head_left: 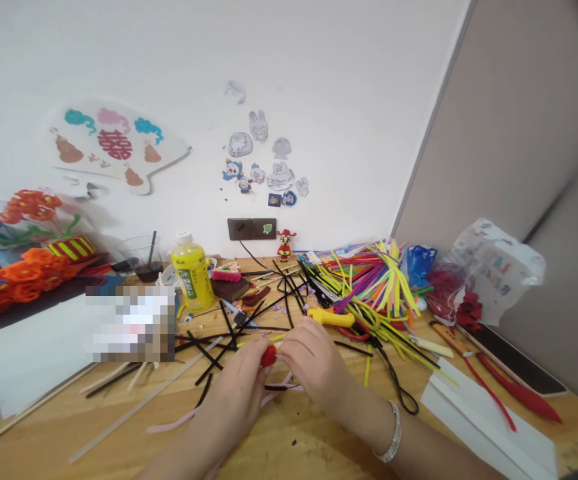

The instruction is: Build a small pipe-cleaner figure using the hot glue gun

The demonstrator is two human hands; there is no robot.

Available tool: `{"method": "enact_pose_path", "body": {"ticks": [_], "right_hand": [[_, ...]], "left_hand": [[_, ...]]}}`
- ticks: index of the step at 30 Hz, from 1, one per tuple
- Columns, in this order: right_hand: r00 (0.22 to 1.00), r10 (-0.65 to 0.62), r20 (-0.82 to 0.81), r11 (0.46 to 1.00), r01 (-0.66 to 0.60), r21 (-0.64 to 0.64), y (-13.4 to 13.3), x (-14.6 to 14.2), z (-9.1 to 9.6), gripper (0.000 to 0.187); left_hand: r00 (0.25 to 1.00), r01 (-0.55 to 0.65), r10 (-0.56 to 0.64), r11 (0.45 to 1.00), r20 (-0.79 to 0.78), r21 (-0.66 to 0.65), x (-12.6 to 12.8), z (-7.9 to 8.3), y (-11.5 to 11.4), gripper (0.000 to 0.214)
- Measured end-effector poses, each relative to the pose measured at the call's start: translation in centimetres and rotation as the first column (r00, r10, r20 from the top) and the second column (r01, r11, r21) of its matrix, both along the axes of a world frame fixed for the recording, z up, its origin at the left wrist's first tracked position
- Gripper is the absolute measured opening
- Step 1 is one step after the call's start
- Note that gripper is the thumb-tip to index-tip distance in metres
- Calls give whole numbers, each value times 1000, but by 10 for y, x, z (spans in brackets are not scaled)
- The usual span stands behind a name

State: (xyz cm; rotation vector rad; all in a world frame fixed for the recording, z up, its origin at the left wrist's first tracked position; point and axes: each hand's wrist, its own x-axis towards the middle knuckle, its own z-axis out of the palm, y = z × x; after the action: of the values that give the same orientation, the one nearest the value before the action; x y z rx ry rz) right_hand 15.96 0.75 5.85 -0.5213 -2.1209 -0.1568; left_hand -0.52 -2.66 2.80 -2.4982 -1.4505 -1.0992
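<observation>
Over the middle of the wooden table, my left hand point(239, 380) pinches a small, rounded red piece point(268, 357). My right hand point(313, 360) is closed too, its fingertips pressed together against the right side of that piece; the fingers partly hide it, and its exact kind is unclear. Just beyond my right hand lies a yellow glue gun point(331, 317). Black pipe cleaners point(226, 327) are scattered behind and left of my hands. Pale pink strips point(171, 423) run beneath them.
A yellow drink bottle point(191, 277) and a plastic cup point(143, 260) stand at the back left. Bundled colourful pipe cleaners point(373, 280) lie behind to the right. Farther right are a phone point(511, 360), red-handled tool point(519, 387) and white paper point(489, 420). Orange flowers point(19, 280) sit far left.
</observation>
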Motion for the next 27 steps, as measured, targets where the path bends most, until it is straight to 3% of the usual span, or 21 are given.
{"method": "enact_pose_path", "body": {"ticks": [10,27], "right_hand": [[1000,8,20,999,-7,-35,0,1,-4,23],[999,-17,33,1000,18,-22,-2,1,-1,24]], "left_hand": [[1000,-8,5,997,28,77,1,0,0,25],[1000,0,0,999,1,50,0,-1,0,25]]}}
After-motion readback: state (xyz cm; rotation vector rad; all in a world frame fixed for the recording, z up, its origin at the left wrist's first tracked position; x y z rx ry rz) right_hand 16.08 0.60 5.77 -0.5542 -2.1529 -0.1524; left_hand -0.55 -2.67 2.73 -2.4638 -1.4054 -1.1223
